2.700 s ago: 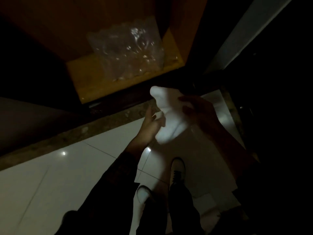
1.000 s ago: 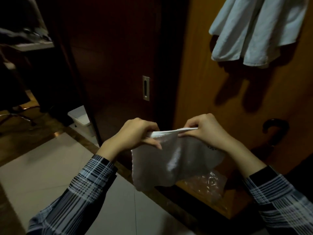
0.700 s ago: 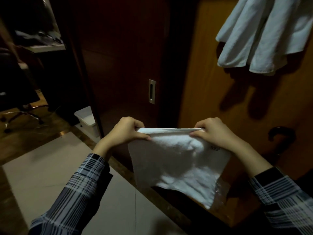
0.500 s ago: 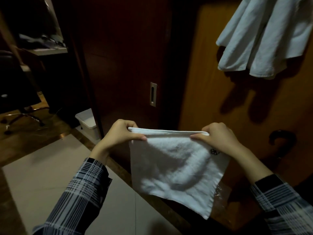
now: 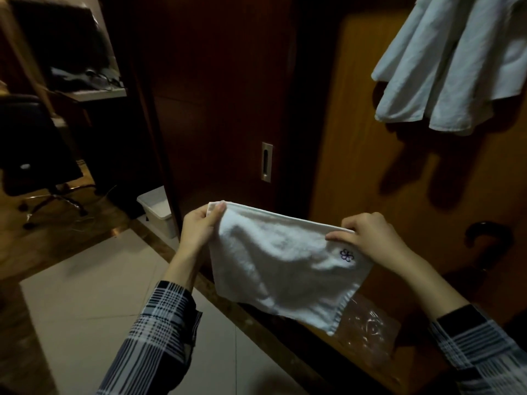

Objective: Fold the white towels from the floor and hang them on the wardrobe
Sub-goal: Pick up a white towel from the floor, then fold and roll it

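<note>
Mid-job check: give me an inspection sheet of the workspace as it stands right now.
Surface: pale tiled floor, no towels seen on it.
Job's things: white towel held spread by its top edge, small flower mark near one corner; pale cloth hanging on the wardrobe door.
Clutter: clear plastic bag on the wardrobe's bottom shelf; white bin by the sliding door.
Grippers: left hand and right hand each pinch a top corner.
Cables: thin wire near the office chair.
Surroundings: dim room; dark hook-shaped handle at right.
</note>
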`<state>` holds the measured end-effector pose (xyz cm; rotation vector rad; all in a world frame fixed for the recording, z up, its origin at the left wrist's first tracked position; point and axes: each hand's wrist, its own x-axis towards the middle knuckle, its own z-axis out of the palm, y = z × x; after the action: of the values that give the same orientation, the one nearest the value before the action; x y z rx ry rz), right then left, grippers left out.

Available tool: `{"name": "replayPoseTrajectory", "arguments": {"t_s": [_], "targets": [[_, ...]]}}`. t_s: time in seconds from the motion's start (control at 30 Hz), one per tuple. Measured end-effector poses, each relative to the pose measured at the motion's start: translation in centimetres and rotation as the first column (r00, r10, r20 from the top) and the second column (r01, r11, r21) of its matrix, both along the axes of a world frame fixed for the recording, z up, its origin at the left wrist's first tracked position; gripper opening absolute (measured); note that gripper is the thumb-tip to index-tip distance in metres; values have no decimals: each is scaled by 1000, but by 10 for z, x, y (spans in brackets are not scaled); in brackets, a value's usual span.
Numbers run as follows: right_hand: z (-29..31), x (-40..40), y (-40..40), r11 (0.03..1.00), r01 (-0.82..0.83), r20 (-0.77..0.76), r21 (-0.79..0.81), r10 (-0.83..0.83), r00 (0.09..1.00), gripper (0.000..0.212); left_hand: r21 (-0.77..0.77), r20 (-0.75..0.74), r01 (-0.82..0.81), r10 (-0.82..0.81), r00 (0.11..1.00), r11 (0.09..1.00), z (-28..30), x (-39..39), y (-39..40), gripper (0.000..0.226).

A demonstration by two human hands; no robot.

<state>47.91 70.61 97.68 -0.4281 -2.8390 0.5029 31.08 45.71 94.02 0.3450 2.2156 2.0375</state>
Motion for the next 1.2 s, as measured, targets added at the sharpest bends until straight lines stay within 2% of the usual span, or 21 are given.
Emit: {"name": "replayPoseTrajectory", "arguments": {"t_s": [0.1,0.23,0.33,0.43,0.5,0.53,0.57,0.67,0.77,0.83,1.0,1.2], "targets": [[1,0,-2,984,-119,16,-134,123,992,2,38,16,-24,23,1000,999,4,0,-1,36],[13,6,-22,895,-289,-90,-339,275,957,32,54,15,-13,13,1000,998,8,7,2,34],[20,5,-46,768,-404,-250,-497,319,914,25,74,-4,20,-20,1000,997,12,19,5,32],[21,6,-65,668,-452,-297,-592,341,892,16,122,-48,79,-74,996,989,16,36,8,25],[22,8,-74,552,-447,-300,-704,340,891,29,167,-82,141,-128,988,976,20,49,11,19],[22,7,-77,525,-445,-299,-725,342,891,37,204,-95,186,-170,981,961,24,56,11,18],[23,7,-81,552,-453,-310,-700,336,889,40,240,-106,234,-214,971,942,28,64,12,18],[23,3,-92,766,-406,-407,-498,208,890,29,273,-148,315,-284,947,909,36,84,12,22],[21,2,-103,821,-354,-550,-449,59,833,17,274,-187,348,-305,934,897,35,100,12,22],[17,2,-109,866,-320,-593,-385,33,804,14,281,-177,356,-316,932,891,30,110,15,24],[3,11,-110,925,-212,-474,-317,39,880,6,338,-25,331,-344,939,881,15,119,19,36],[-5,17,-105,953,-71,-313,-295,-26,950,17,360,52,352,-395,917,864,2,127,23,47]]}}
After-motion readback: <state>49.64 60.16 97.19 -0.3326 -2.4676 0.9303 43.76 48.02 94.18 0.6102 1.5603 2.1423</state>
